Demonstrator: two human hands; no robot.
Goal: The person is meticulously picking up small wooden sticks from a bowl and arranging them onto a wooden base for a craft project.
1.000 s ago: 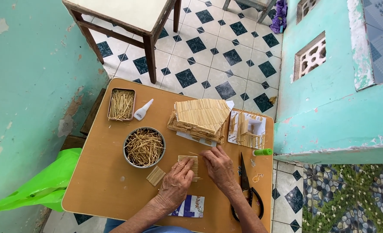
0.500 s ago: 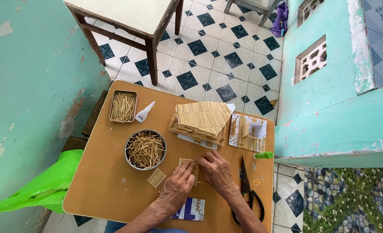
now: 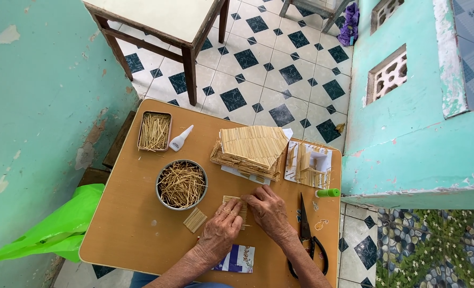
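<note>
My left hand (image 3: 221, 228) and my right hand (image 3: 268, 209) rest side by side on a small flat panel of glued wooden sticks (image 3: 236, 205) near the front of the tan table (image 3: 135, 234). Fingertips of both hands press on the panel, which they partly hide. A second small stick panel (image 3: 194, 220) lies loose just left of my left hand. Behind the hands stands a stick-built model house roof (image 3: 249, 149).
A round tin of loose sticks (image 3: 182, 184), a rectangular tin of sticks (image 3: 154, 131) and a white glue bottle (image 3: 181, 138) lie to the left. Scissors (image 3: 306, 234), a green-capped tube (image 3: 327, 193), stick parts on paper (image 3: 309, 164), a printed card (image 3: 239, 258). A green bag (image 3: 55, 226) hangs left.
Both hands stay on the stick panel, with only small shifts of the fingers. The view has drifted slightly.
</note>
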